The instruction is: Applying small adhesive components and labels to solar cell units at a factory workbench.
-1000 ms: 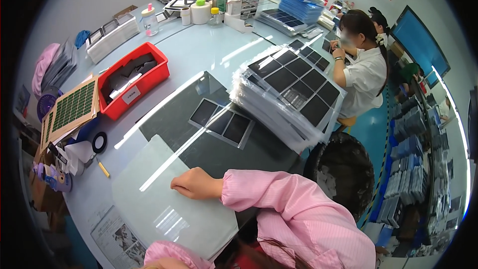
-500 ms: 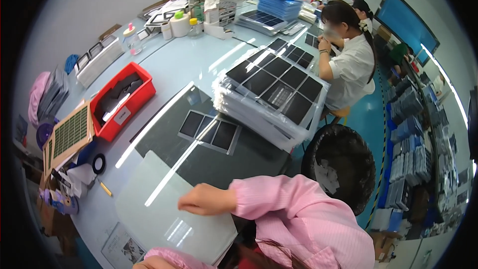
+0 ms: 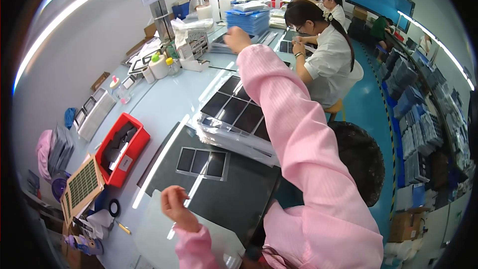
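My right hand point(image 3: 237, 39) reaches out over the stack of black-panelled sheets in clear film point(image 3: 231, 107), its sleeve covering the stack's right side. Its fingers look curled together, and what they may hold is hidden. Nearer to me, my left hand point(image 3: 177, 208) hovers above the pale translucent sheet point(image 3: 214, 236), fingers loosely bent and apart, holding nothing visible. Beyond it, a small strip with three black panels in clear film point(image 3: 202, 163) lies on the dark mat point(image 3: 224, 199).
A red bin point(image 3: 141, 142) with dark pieces stands on the left, near a tan grid board point(image 3: 82, 187), a black tape roll point(image 3: 114, 207) and a yellow-handled tool point(image 3: 123, 227). A co-worker point(image 3: 326, 65) sits at the right edge, before a black-lined waste bin point(image 3: 356, 162).
My right hand has risen from the pale sheet and stretched far forward over the stack. My left hand has come up from the lower edge. The view has tilted upward.
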Motion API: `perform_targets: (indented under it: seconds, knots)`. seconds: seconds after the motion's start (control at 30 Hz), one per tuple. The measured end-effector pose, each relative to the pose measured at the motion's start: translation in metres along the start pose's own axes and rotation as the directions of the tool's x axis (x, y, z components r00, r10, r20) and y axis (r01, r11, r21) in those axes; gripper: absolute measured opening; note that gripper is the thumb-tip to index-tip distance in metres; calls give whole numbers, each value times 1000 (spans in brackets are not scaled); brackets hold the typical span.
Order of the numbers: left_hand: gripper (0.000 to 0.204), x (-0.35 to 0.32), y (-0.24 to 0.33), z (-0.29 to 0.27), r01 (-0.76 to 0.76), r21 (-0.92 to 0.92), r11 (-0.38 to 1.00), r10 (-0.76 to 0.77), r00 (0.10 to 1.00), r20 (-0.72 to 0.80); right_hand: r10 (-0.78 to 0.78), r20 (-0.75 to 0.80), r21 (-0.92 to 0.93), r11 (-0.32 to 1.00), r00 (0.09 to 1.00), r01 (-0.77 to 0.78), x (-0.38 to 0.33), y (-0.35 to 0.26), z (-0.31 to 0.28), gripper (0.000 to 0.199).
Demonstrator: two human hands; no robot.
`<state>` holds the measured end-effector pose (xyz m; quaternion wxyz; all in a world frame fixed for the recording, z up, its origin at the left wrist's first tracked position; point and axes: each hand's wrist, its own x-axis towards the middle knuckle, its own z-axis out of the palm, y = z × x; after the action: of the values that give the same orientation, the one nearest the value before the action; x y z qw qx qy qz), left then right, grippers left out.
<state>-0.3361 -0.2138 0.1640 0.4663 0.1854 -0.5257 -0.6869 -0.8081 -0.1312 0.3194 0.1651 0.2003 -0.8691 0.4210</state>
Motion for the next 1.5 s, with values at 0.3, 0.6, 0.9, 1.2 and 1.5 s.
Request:
perform_targets:
  seconds: [0.3, 0.6, 0.9, 1.2, 1.5]
  knots:
    - [19, 9, -89, -37, 41, 316, 948, 2, 991, -132, 462, 16, -79, 885, 887, -460, 31, 203, 49, 26]
    - [20, 19, -85, -44, 154, 264, 952, -108, 977, -182, 485, -131, -153, 852, 865, -501, 25, 193, 50, 39]
    - [18, 16, -80, -51, 188, 254, 949, -134, 967, -215, 546, -11, -128, 830, 837, -543, 7, 167, 48, 39]
    - [18, 18, -84, -49, 185, 264, 947, -144, 975, -167, 536, -136, -48, 836, 833, -546, 14, 179, 52, 34]
    - [21, 17, -90, -49, 152, 293, 944, -106, 980, -168, 533, -158, -77, 833, 832, -548, 12, 170, 49, 39]
